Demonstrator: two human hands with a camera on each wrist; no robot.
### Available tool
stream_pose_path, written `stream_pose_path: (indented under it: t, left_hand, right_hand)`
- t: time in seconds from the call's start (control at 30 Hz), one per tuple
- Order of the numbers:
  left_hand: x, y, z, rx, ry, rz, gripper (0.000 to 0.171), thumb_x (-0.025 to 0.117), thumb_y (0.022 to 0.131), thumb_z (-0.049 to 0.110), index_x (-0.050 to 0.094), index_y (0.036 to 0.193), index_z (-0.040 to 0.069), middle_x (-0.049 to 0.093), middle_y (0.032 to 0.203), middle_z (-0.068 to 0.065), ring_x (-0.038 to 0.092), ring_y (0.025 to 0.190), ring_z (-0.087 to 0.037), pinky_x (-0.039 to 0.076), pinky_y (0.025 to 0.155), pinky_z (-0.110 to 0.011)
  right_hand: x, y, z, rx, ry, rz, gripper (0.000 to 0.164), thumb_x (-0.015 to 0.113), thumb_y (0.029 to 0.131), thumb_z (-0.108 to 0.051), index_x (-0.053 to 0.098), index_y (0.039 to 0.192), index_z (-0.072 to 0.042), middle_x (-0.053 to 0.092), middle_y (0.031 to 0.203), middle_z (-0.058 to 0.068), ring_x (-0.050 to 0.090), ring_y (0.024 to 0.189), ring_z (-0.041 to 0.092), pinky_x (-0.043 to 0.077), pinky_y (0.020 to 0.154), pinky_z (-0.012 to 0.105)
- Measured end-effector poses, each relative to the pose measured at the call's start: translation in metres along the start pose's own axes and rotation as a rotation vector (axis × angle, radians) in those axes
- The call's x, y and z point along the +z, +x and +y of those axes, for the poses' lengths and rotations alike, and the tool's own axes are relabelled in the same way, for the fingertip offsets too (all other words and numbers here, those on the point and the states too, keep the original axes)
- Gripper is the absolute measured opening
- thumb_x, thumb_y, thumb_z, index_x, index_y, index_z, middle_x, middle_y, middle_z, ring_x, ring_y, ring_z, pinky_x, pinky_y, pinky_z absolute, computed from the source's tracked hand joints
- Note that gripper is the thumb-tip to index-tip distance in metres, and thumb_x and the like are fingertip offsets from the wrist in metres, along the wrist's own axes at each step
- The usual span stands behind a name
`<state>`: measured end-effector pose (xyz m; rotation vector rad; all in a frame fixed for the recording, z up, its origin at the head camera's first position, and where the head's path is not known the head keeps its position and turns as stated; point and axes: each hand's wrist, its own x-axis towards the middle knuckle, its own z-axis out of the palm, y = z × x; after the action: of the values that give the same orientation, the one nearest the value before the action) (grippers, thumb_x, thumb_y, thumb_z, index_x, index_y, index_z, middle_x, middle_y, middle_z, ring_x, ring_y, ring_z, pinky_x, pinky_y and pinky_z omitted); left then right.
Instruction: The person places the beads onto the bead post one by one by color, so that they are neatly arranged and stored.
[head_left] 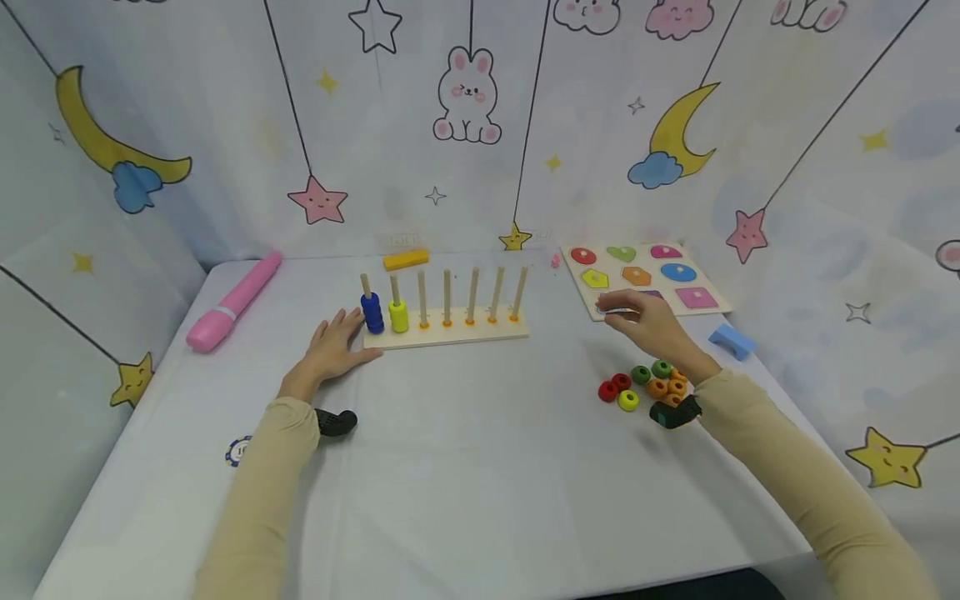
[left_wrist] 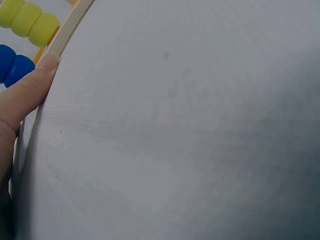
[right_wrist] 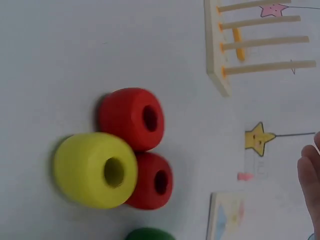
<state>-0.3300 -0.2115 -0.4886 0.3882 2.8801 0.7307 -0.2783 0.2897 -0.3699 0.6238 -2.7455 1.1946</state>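
A wooden peg board point(head_left: 450, 334) stands at the back centre, a row of upright pegs on it. Blue beads point(head_left: 372, 313) are stacked on its leftmost peg and yellow beads point(head_left: 398, 317) on the peg beside it. My left hand point(head_left: 335, 348) touches the board's left end, fingers spread, thumb point(left_wrist: 47, 65) against the front edge in the left wrist view. My right hand point(head_left: 645, 321) hovers above the table near the shape puzzle, fingers loosely bent, no object visible in them. Below it lie loose red beads point(head_left: 608, 391), a yellow bead point(right_wrist: 95, 170), green beads point(head_left: 641, 375) and several orange beads point(head_left: 657, 388).
The shape puzzle point(head_left: 705, 310) lies at the back right, a blue block point(head_left: 732, 342) by the right edge. A yellow block point(head_left: 406, 259) lies behind the peg board. At the left are a pink stick-like object point(head_left: 238, 300) and a round chip point(head_left: 237, 451), partly behind the sleeve.
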Motion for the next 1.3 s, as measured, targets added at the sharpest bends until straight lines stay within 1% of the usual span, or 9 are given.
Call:
stream_pose_path:
  t: [0.03, 0.17, 0.4, 0.5, 0.63, 0.9, 1.0, 1.13, 1.3]
  left_hand:
    - [-0.001, 0.000, 0.000, 0.000, 0.001, 0.002, 0.091, 0.059, 0.087, 0.053, 0.019, 0.149, -0.001, 0.011, 0.156, -0.017, -0.002, 0.142, -0.036, -0.008, 0.113, -0.050]
    - [-0.004, 0.000, -0.001, 0.002, 0.007, 0.011, 0.091, 0.059, 0.088, 0.052, 0.019, 0.149, -0.001, 0.010, 0.156, -0.017, -0.002, 0.142, -0.036, -0.009, 0.113, -0.050]
    - [-0.007, 0.001, -0.001, 0.005, 0.002, 0.022, 0.090, 0.059, 0.088, 0.052, 0.019, 0.149, -0.001, 0.011, 0.156, -0.018, -0.002, 0.142, -0.036, -0.009, 0.113, -0.050]
    - [-0.007, -0.001, -0.001, 0.001, -0.004, 0.020, 0.089, 0.060, 0.088, 0.051, 0.020, 0.149, -0.001, 0.011, 0.156, -0.018, -0.002, 0.142, -0.036, -0.008, 0.113, -0.050]
    - [-0.005, -0.004, 0.000, 0.001, -0.010, 0.020, 0.088, 0.061, 0.088, 0.049, 0.021, 0.148, -0.001, 0.012, 0.156, -0.018, -0.001, 0.142, -0.037, -0.007, 0.113, -0.051]
    - [-0.003, 0.000, 0.002, 0.012, -0.007, 0.019, 0.089, 0.060, 0.087, 0.051, 0.021, 0.148, -0.001, 0.012, 0.155, -0.018, -0.001, 0.142, -0.037, -0.008, 0.113, -0.051]
    - [-0.003, 0.000, 0.003, 0.017, -0.010, 0.018, 0.089, 0.060, 0.088, 0.051, 0.021, 0.148, -0.002, 0.012, 0.155, -0.019, 0.000, 0.142, -0.037, -0.007, 0.113, -0.051]
    - [-0.003, -0.004, 0.003, 0.020, -0.014, 0.018, 0.088, 0.060, 0.088, 0.049, 0.022, 0.148, -0.003, 0.012, 0.155, -0.019, 0.000, 0.142, -0.038, -0.007, 0.113, -0.051]
    - [0.000, -0.007, 0.002, 0.019, -0.006, 0.014, 0.088, 0.060, 0.088, 0.050, 0.023, 0.147, -0.003, 0.012, 0.155, -0.019, 0.000, 0.142, -0.038, -0.007, 0.113, -0.052]
  right_hand:
    - [-0.001, -0.005, -0.003, 0.008, -0.004, -0.007, 0.028, 0.057, 0.091, 0.003, 0.057, 0.119, 0.008, 0.060, 0.115, 0.023, 0.058, 0.107, 0.036, 0.046, 0.087, 0.012]
    - [-0.005, -0.023, 0.009, 0.039, -0.017, -0.046, 0.029, 0.058, 0.091, 0.002, 0.056, 0.120, 0.008, 0.061, 0.113, 0.024, 0.059, 0.104, 0.037, 0.046, 0.084, 0.009]
    - [-0.001, -0.047, 0.048, 0.090, -0.053, -0.114, 0.024, 0.061, 0.093, -0.009, 0.060, 0.116, -0.003, 0.064, 0.109, 0.017, 0.063, 0.100, 0.028, 0.049, 0.082, 0.014]
    - [0.004, -0.056, 0.058, 0.060, -0.089, -0.131, 0.020, 0.063, 0.091, -0.012, 0.063, 0.110, -0.006, 0.065, 0.103, 0.009, 0.063, 0.096, 0.024, 0.051, 0.082, 0.017]
    - [0.012, -0.067, 0.058, 0.001, -0.136, -0.166, 0.018, 0.069, 0.087, -0.013, 0.066, 0.103, -0.008, 0.065, 0.098, 0.001, 0.063, 0.090, 0.018, 0.055, 0.078, 0.024]
    - [0.018, -0.081, 0.054, -0.046, -0.246, -0.152, 0.028, 0.076, 0.077, -0.004, 0.067, 0.104, -0.008, 0.066, 0.100, 0.001, 0.061, 0.090, 0.019, 0.055, 0.077, 0.040]
    - [0.018, -0.086, 0.057, -0.063, -0.277, -0.132, 0.031, 0.078, 0.074, -0.001, 0.067, 0.103, -0.008, 0.066, 0.098, -0.001, 0.061, 0.089, 0.017, 0.056, 0.078, 0.037]
    - [0.021, -0.091, 0.062, -0.103, -0.276, -0.118, 0.034, 0.078, 0.072, 0.002, 0.067, 0.103, -0.006, 0.067, 0.096, 0.001, 0.061, 0.082, 0.015, 0.056, 0.071, 0.029]
    - [0.022, -0.092, 0.064, -0.112, -0.268, -0.136, 0.034, 0.076, 0.073, 0.003, 0.065, 0.105, -0.004, 0.066, 0.098, 0.003, 0.060, 0.080, 0.015, 0.056, 0.069, 0.027]
